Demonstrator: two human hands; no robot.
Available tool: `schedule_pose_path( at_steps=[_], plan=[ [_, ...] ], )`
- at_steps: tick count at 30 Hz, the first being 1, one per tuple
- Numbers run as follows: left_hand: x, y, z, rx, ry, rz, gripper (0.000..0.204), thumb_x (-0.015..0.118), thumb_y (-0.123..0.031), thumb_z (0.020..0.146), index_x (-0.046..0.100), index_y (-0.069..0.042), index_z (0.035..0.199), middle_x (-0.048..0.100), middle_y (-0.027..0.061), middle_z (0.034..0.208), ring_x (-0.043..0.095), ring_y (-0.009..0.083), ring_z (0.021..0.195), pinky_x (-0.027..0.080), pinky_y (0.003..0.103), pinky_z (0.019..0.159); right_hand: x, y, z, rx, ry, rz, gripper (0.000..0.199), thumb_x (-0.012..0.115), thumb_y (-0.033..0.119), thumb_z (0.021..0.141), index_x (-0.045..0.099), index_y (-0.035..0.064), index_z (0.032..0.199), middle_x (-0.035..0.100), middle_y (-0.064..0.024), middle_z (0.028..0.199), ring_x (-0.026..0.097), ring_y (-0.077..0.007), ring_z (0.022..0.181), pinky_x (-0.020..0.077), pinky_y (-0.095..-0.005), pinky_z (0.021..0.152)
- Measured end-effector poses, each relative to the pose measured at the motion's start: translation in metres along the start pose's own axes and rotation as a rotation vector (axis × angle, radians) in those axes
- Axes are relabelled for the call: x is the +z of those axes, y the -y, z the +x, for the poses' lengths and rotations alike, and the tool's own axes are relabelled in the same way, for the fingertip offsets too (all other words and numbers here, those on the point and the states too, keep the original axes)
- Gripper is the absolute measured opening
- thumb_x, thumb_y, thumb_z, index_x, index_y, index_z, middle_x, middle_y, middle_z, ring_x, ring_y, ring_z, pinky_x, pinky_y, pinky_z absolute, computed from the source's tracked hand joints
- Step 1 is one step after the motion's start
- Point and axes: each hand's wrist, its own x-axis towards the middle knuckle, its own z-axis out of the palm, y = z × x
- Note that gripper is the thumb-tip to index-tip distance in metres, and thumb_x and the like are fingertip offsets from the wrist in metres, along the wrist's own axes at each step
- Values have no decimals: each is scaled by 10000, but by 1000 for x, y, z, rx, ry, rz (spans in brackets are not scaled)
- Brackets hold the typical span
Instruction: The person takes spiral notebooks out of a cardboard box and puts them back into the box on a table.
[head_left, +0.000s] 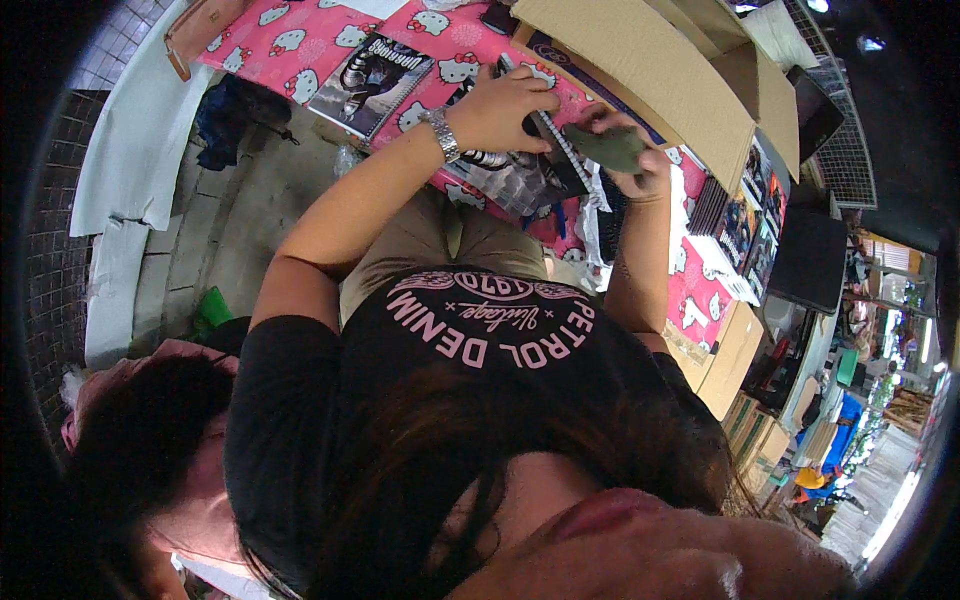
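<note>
In front of me a dark spiral notebook with a grey picture cover lies tilted on the table, its wire binding toward the right. My left hand, with a metal watch at the wrist, is closed over the notebook's upper part, fingers and thumb by the binding. Right of the binding, my right hand grips a dark green, flat, rounded piece, maybe cloth or a pad. Its exact kind does not show. Some of its fingers are hidden behind the piece.
A similar spiral notebook lies to the left on the pink patterned tablecloth. An open cardboard box stands at the far right. Several stacked notebooks sit at the right edge. Another person is at lower left.
</note>
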Motion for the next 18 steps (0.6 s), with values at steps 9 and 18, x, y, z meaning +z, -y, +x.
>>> schedule_pose_path(
  at_steps=[9, 18],
  plan=[
    [-2, 4, 1, 5, -22, -93, 396, 745, -369, 728, 581, -122, 991, 579, 50, 1098, 491, 265, 1144, 359, 494, 950, 1, 8, 14, 23, 18, -200, 506, 646, 316, 712, 621, -28, 1082, 591, -118, 1128, 544, -246, 1093, 402, -351, 963],
    [-8, 31, 0, 50, -76, -165, 345, 728, -152, 744, 577, -62, 1040, 542, 99, 1047, 509, 306, 1075, 416, 401, 917, -1, -2, 25, -161, 43, 199, 457, 658, 254, 720, 621, -13, 1089, 613, -113, 1150, 552, -225, 1090, 411, -343, 949]
  ],
)
